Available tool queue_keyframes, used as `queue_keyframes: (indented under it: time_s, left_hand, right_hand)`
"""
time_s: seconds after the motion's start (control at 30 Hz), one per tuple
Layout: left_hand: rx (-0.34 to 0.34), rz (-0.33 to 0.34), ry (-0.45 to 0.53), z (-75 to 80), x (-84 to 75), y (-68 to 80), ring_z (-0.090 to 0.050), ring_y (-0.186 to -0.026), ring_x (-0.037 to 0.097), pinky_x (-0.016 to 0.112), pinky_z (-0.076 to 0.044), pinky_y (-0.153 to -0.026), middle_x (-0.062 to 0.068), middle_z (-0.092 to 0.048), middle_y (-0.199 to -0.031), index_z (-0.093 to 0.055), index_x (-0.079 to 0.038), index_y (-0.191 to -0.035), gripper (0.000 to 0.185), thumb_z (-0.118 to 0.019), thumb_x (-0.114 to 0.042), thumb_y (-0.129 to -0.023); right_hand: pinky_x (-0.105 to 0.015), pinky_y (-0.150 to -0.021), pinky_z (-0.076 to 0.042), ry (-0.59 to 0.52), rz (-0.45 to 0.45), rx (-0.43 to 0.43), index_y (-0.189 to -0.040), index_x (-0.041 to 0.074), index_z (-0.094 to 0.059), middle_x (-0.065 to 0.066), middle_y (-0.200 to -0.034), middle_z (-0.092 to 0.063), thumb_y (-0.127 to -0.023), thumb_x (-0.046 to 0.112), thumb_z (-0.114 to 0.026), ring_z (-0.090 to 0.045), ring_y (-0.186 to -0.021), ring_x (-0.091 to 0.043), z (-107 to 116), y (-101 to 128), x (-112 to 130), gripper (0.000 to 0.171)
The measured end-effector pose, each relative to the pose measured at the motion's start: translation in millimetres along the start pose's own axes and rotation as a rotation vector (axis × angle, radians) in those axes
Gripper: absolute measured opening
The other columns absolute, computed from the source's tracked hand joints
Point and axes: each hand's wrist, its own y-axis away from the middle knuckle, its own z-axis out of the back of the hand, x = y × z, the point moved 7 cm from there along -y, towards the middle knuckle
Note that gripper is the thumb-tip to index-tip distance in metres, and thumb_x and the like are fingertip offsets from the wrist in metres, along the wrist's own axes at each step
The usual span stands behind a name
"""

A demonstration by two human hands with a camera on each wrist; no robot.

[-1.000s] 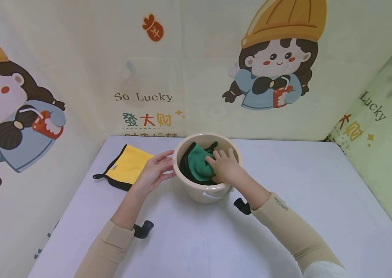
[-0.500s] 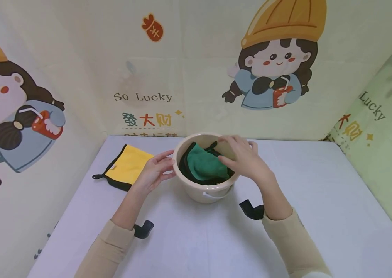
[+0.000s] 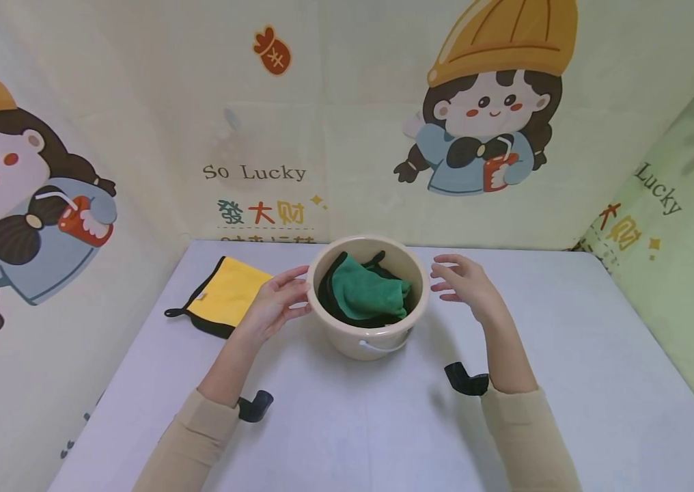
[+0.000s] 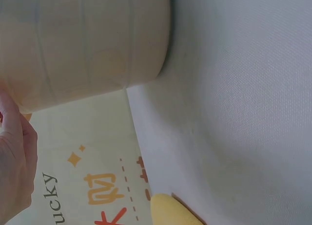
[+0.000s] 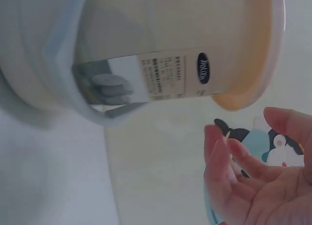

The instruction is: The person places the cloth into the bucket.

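Note:
A cream bucket (image 3: 359,345) stands upright on the table, and inside it lies a crumpled green cloth (image 3: 368,290) with black edging. My left hand (image 3: 273,304) touches the bucket's left side near the rim with relaxed fingers. On the other side, my right hand (image 3: 466,283) hovers just off the rim, its fingers loosely bent around nothing. The right wrist view shows that hand (image 5: 263,176) apart from the bucket, whose side bears a paper label (image 5: 151,79). Beyond my left hand, a yellow cloth (image 3: 230,290) with black trim lies flat, partly covered by the hand in the head view.
The bucket's pale handle (image 3: 384,348) hangs down at its front. A white covering (image 3: 347,424) spreads over the table. Printed cloth walls (image 3: 359,137) with cartoon figures rise at the back and both sides.
My right hand has let go of the green cloth and come out of the bucket, moving right past the rim. The cloth has spread a little rightward. My left hand stays put.

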Motion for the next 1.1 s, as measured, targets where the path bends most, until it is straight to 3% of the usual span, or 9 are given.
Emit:
queue_keyframes:
  time_s: [0.37,0.6,1.0,1.1]
  left_hand:
    - [-0.022,0.020,-0.001,0.4,1.1,-0.1,-0.061,-0.089,0.016,0.032,-0.052,-0.081,0.010,-0.053,-0.114,-0.043,-0.013,-0.136,0.050,-0.059,-0.015,-0.089]
    - [-0.029,0.024,-0.009,0.8,1.2,-0.3,-0.061,-0.089,0.016,0.031,-0.052,-0.081,0.010,-0.052,-0.114,-0.043,-0.014,-0.136,0.049,-0.059,-0.015,-0.089]
    - [-0.019,0.013,-0.009,1.4,3.1,-1.0,-0.060,-0.089,0.016,0.032,-0.052,-0.081,0.010,-0.052,-0.115,-0.043,-0.013,-0.136,0.049,-0.059,-0.015,-0.090]
    - [-0.043,-0.003,-0.063,2.0,2.0,-0.4,-0.060,-0.088,0.016,0.031,-0.052,-0.080,0.011,-0.052,-0.115,-0.044,-0.013,-0.135,0.048,-0.058,-0.016,-0.090]
  right_hand:
    - [-0.024,-0.068,-0.054,-0.189,-0.127,0.168,-0.135,-0.002,-0.036,-0.013,-0.104,-0.058,-0.090,0.039,-0.055,-0.065,-0.076,-0.014,-18,8,-23,0.064]
    - [-0.022,-0.062,-0.052,-0.225,-0.124,0.185,-0.135,-0.003,-0.033,-0.003,-0.090,-0.061,-0.089,0.032,-0.058,-0.063,-0.071,-0.012,-21,16,-21,0.063]
    - [-0.019,-0.054,-0.050,-0.216,-0.112,0.183,-0.133,-0.005,-0.034,-0.002,-0.080,-0.063,-0.091,0.025,-0.057,-0.062,-0.063,-0.011,-23,20,-13,0.056]
    - [-0.020,-0.054,-0.050,-0.187,-0.097,0.180,-0.132,-0.005,-0.036,-0.002,-0.079,-0.064,-0.091,0.025,-0.056,-0.062,-0.063,-0.011,-22,19,-12,0.054]
